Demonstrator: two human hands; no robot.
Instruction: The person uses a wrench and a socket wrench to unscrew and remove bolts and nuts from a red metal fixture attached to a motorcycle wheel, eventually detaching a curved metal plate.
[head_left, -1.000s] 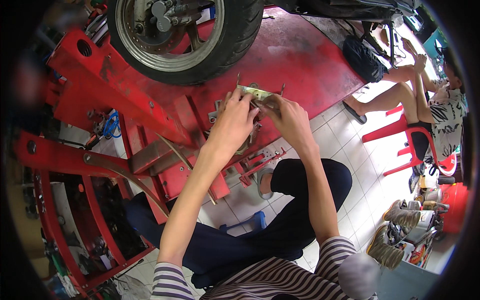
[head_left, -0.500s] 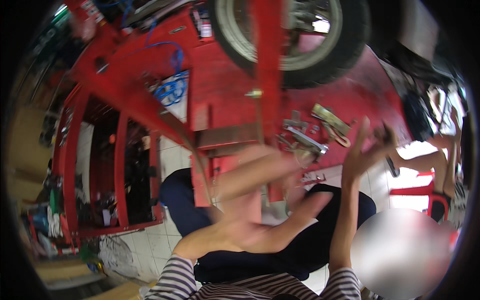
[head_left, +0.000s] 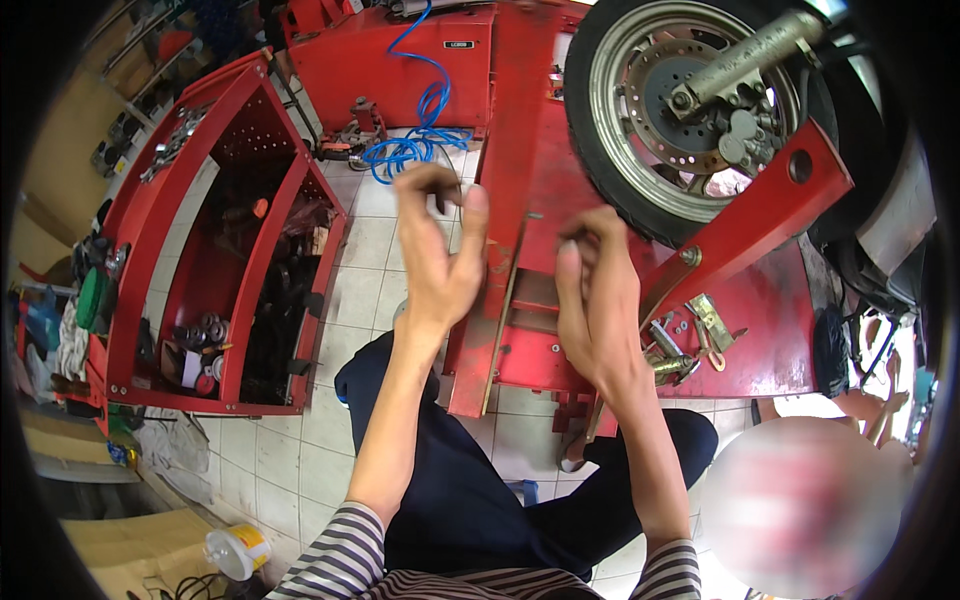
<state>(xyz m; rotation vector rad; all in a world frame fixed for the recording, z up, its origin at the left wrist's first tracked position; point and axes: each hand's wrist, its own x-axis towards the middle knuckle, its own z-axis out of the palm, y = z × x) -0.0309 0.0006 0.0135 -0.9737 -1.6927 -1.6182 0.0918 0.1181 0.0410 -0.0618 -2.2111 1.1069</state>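
My left hand (head_left: 437, 262) is raised beside the long red beam of the lift bench, thumb apart from the curved fingers, with nothing visible between them. Over the red lift bench (head_left: 775, 345) is my right hand (head_left: 603, 318), its fingers loosely curled and thumb raised; I see nothing in it, though the fingertips are slightly blurred. A motorcycle wheel (head_left: 598, 150) with a brake disc stands beyond it. Right of that hand, a brass-coloured metal plate (head_left: 708, 322) and several small metal parts lie on the bench, partly behind a slanted red arm (head_left: 745, 215).
At left stands a red tool cart (head_left: 135, 370) with open shelves. A coiled blue hose (head_left: 432, 105) lies on the tiled floor (head_left: 355, 285) beyond my left hand. A white bucket (head_left: 235, 552) sits at lower left. Another person's arm (head_left: 888, 415) shows at far right.
My view has shifted, with the cart and wheel appearing further right. My left hand has swung out to the far left; the right hand has moved left, away from the small parts, its spread fingers now curled.
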